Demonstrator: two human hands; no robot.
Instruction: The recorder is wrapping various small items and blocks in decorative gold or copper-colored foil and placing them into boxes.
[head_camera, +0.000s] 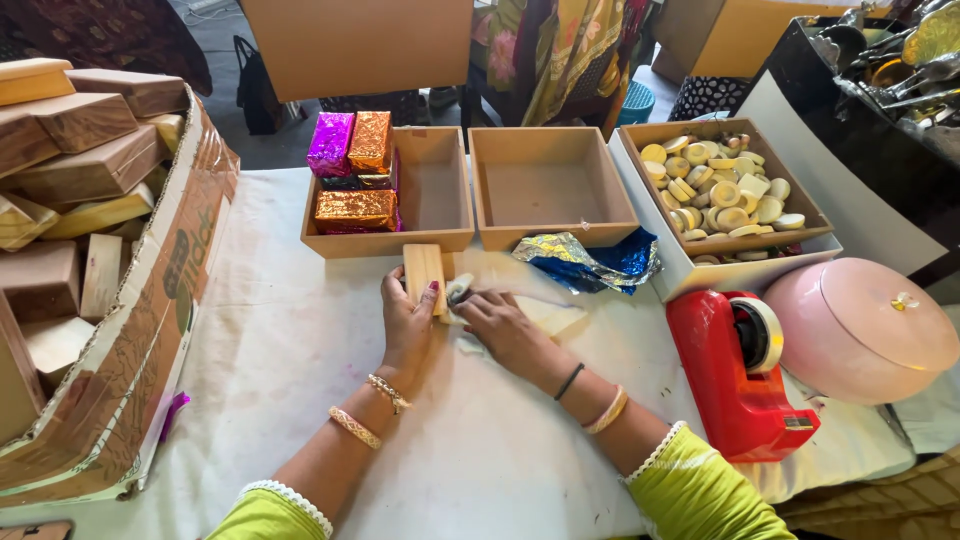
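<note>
Green sleeves (700, 490) sit lowest, both forearms reaching up the white tablecloth (480, 450). Just below the middle tray (551, 186), the left hand (405, 320) has its fingers closed around a small wooden block (423, 272), holding it upright. Beside the block, the right hand (503, 325) lies flat with fingers spread loosely on cream paper (550, 315), fingertips touching a small pale piece (459, 289). Right of that paper stands a red tape dispenser (735, 375); crumpled blue foil (590, 262) lies under the tray's front edge.
</note>
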